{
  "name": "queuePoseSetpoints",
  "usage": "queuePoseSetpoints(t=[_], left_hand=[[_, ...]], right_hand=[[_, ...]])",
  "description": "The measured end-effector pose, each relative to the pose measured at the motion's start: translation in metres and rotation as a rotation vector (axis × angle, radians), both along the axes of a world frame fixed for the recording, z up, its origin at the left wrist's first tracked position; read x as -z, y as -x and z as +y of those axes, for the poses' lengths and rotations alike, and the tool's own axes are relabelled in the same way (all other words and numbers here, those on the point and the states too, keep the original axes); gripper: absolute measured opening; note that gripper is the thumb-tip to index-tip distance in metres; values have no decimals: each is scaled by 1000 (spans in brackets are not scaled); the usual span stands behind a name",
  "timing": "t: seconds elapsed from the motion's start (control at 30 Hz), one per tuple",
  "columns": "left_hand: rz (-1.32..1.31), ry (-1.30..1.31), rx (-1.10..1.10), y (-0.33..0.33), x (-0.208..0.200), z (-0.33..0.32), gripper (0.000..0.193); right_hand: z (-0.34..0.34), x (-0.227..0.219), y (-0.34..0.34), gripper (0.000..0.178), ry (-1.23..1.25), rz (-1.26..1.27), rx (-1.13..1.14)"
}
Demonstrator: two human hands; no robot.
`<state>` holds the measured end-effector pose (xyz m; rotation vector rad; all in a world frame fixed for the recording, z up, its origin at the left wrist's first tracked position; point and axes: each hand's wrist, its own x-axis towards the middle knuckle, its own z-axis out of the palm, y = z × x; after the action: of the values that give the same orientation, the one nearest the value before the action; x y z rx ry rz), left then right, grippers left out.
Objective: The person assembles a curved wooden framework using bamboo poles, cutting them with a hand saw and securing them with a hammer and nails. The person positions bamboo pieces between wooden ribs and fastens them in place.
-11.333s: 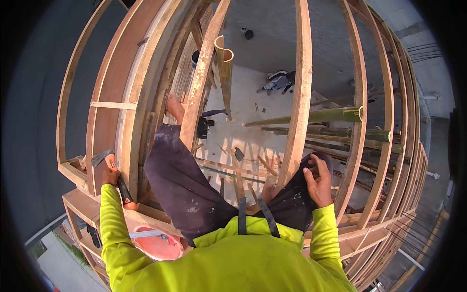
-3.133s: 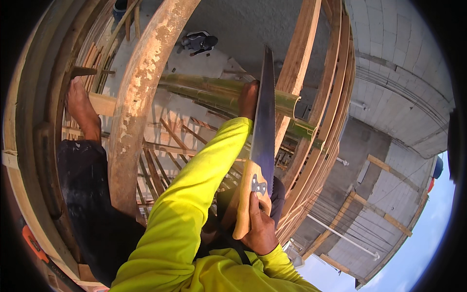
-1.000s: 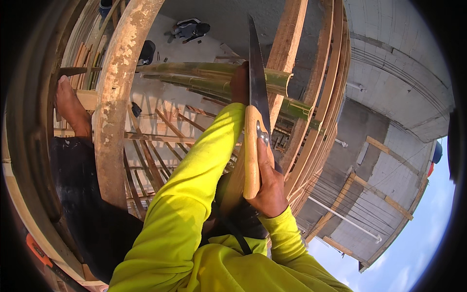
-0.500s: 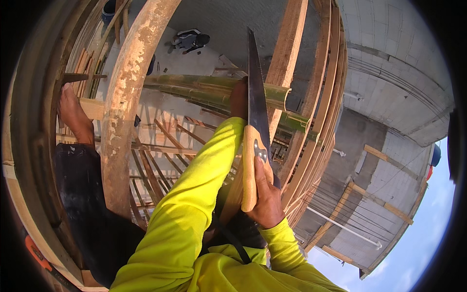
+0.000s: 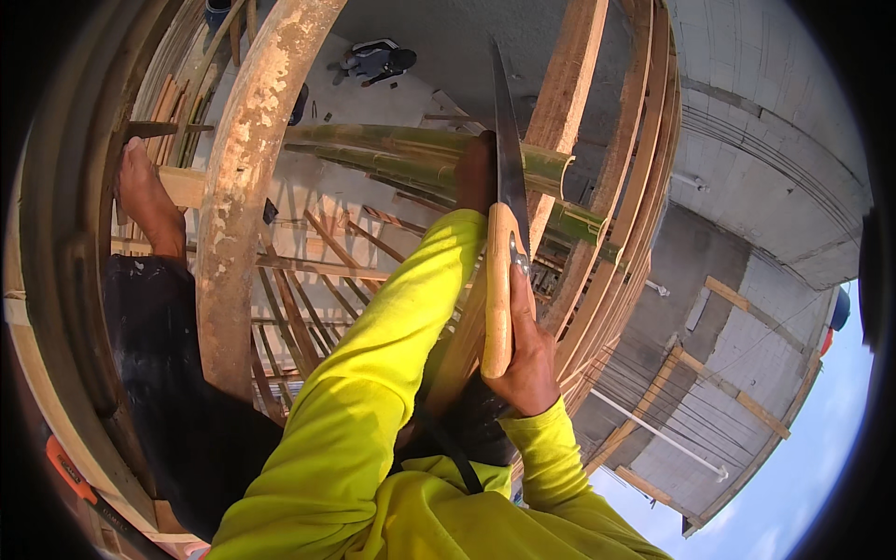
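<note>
My right hand (image 5: 528, 366) is closed round the wooden handle of a handsaw (image 5: 509, 159). The saw's dark blade points away from me and crosses the split bamboo (image 5: 401, 140) near its right end. My left hand (image 5: 474, 175) grips the bamboo just left of the blade, its fingers partly hidden and in shadow. Several green bamboo lengths lie together there, running left to right over the timber, their cut ends (image 5: 565, 177) showing on the right.
A thick, bark-patched pole (image 5: 245, 168) rises at left, beside my bare foot (image 5: 149, 196). Timber beams (image 5: 565, 84) stand right of the blade. Far below, a person (image 5: 378, 61) is on the concrete floor among loose boards. An orange-handled tool (image 5: 70, 471) lies at lower left.
The saw and my right hand have shifted slightly to the right and away from me, the blade now more edge-on. My left hand stays on the bamboo; the view has moved a little.
</note>
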<state>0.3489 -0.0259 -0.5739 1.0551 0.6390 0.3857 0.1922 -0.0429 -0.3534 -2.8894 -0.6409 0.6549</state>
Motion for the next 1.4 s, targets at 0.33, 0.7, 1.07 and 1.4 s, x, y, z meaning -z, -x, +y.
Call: queuePoseSetpoints(t=[0.33, 0.7, 1.07, 1.4], left_hand=[[-75, -351, 50, 6, -9, 38, 16], [140, -736, 296, 18, -40, 48, 54], [424, -954, 637, 189, 23, 119, 57], [566, -922, 625, 237, -82, 125, 56]], right_hand=[[-22, -68, 21, 73, -171, -534, 48], [-302, -116, 141, 70, -83, -745, 617], [-504, -16, 440, 77, 16, -773, 1304], [-469, 93, 514, 81, -113, -484, 1335]])
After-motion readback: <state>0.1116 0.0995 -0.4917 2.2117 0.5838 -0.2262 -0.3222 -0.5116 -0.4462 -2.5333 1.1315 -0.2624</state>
